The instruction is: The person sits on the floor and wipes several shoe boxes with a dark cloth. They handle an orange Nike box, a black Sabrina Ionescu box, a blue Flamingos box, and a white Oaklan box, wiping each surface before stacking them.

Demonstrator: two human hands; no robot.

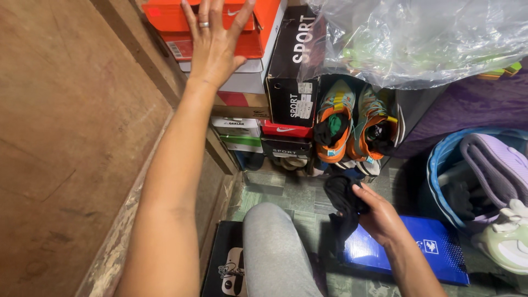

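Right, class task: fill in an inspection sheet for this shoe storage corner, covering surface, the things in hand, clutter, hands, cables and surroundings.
Surface: green patterned tiled floor, partly covered.
Things in hand: black cloth piece gripped by the right hand; orange cardboard shoebox under the left hand's palm.
Clutter: stacked shoeboxes; teal-and-orange shoe pair stuffed with dark cloth; blue flat box lid; blue basket of pale shoes; clear plastic bag.
Hands: left hand flat and open on the box; right hand closed on the cloth.
Cables: nothing seen.
Surroundings: brown wooden wall panel on the left; grey-trousered knee.
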